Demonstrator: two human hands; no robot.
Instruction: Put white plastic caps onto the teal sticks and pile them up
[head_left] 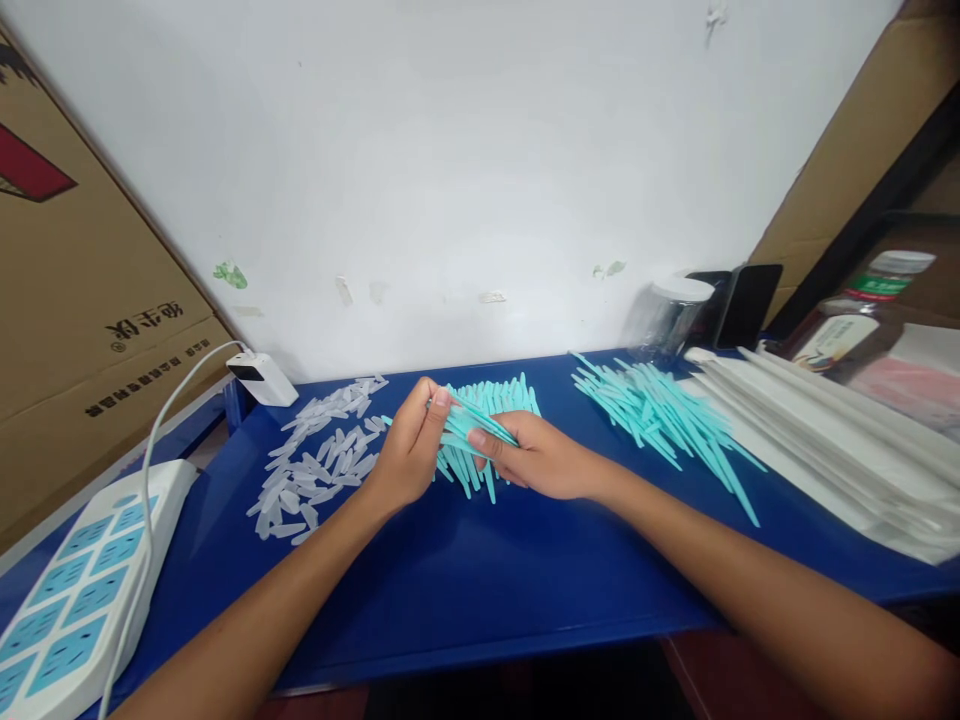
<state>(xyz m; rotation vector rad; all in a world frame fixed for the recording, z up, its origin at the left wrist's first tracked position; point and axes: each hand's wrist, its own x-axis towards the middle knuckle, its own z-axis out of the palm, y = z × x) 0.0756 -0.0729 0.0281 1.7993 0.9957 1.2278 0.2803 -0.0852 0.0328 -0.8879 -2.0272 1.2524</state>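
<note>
My left hand (411, 440) is closed around one end of a bunch of thin teal tapered sticks (459, 420). The other end of the bunch is gripped by my right hand (536, 455), thumb on top. Below and behind my hands, more teal sticks (491, 398) lie side by side in a row on the blue table. To the left is a scattered pile of small translucent pointed caps (322, 470). A loose heap of teal sticks (660, 410) lies to the right, pointing various ways. The sticks' exact kind cannot be made out.
A white power strip (97, 570) and a small white device (262, 378) with a cable stand at the left. White flat packs (825, 450), a lidded clear jar (671, 315), a dark phone-like slab (748, 305) and a bottle (855, 320) are at the right. A white wall closes the back.
</note>
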